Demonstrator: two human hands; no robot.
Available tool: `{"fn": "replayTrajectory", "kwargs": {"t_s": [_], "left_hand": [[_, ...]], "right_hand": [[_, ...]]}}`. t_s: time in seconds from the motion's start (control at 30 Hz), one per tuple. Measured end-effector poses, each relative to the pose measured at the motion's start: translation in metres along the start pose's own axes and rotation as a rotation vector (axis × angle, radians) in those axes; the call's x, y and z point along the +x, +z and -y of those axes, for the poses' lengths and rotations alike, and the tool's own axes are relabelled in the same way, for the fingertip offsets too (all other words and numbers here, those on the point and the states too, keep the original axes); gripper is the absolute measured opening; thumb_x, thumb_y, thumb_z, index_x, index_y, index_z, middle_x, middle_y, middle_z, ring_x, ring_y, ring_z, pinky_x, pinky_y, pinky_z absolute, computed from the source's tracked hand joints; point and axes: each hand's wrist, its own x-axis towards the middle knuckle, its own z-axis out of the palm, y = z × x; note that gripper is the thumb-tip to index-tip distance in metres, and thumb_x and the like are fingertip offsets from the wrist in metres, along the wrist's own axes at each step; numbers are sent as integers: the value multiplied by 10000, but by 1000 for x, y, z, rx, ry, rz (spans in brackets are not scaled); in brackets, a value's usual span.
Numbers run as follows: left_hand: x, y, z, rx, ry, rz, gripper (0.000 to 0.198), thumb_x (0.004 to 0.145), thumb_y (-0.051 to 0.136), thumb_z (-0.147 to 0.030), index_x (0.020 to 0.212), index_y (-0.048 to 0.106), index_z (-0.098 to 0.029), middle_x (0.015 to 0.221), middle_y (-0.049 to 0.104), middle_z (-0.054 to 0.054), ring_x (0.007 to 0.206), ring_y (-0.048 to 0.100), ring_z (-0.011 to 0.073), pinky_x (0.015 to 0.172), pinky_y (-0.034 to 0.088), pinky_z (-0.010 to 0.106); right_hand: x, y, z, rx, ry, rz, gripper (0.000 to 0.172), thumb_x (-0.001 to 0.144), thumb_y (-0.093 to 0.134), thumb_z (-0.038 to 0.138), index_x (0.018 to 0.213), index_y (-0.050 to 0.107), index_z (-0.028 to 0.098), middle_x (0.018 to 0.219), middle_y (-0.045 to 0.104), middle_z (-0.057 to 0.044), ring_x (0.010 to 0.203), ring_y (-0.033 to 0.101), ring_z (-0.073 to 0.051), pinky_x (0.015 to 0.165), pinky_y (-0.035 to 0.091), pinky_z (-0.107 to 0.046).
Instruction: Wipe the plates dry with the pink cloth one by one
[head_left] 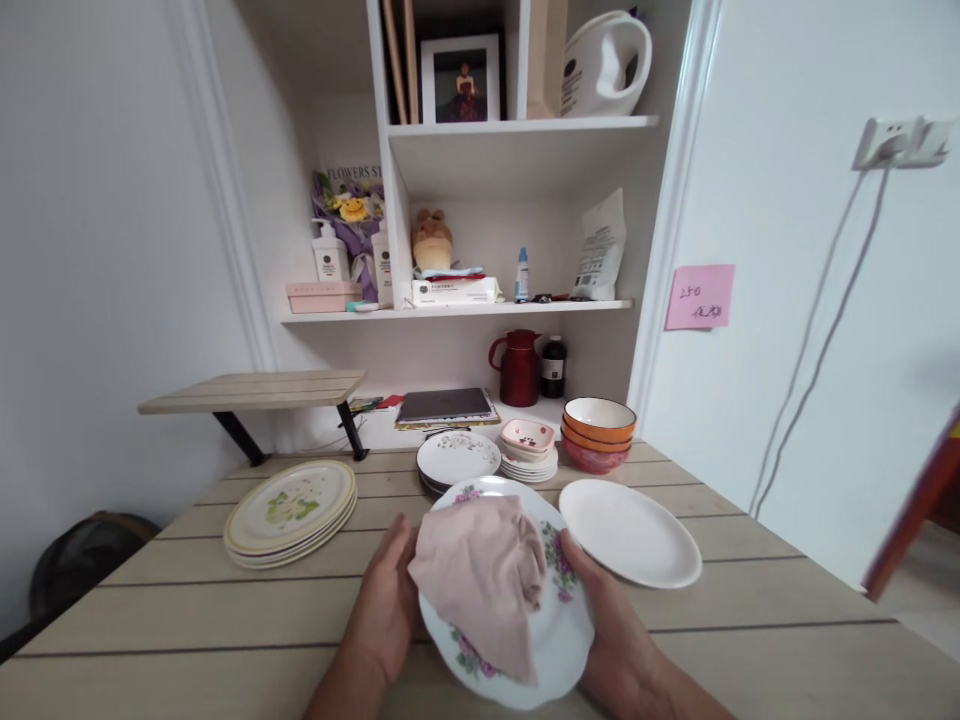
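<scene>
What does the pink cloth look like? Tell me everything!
The cloth is plain dusty pink and looks like soft fabric. It's creased, with a bunched, twisted part on its right and a corner pointing toward the near rim of the flowered plate it lies on. The left hand is at its left edge.

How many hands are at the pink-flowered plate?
2: the left hand at the left side of the pink-flowered plate, the right hand at its right rim. Parts of both are hidden.
</scene>
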Motion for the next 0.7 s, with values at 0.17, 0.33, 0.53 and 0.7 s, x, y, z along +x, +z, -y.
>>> {"fn": "replayTrajectory", "kwargs": {"t_s": [0.17,0.33,0.53,0.7], "left_hand": [[-9,4,7,-211,-401,186,525,770,620,-496,1160,623,-145,1009,736,82,965,669,256,882,471,362],[-14,8,7,-373,-439,378,703,788,479,-674,1230,596,-140,1098,711,106,1048,640,286,955,429,404],[-13,7,10,-504,-354,438,705,801,502,-633,1294,550,-131,1162,678,140,1163,571,326,1046,336,422],[-9,-1,18,-369,-474,323,518,810,619,-304,1254,563,-43,1045,718,171,1054,642,314,1001,389,405]], "right_hand": [[-1,1,4,-21,-27,38,549,798,645,414,1261,561,132,1172,670,-151,1116,605,-283,1015,394,-450],[-1,-1,4,-68,-9,37,603,797,634,449,1290,531,117,1179,664,-163,1115,604,-290,1008,402,-450],[4,-5,8,-135,21,13,577,787,642,463,1251,558,131,1151,681,-151,1068,632,-284,997,420,-435],[6,-6,6,-270,3,-15,632,779,633,495,1273,523,116,1151,674,-170,1070,628,-296,957,453,-430]]}}
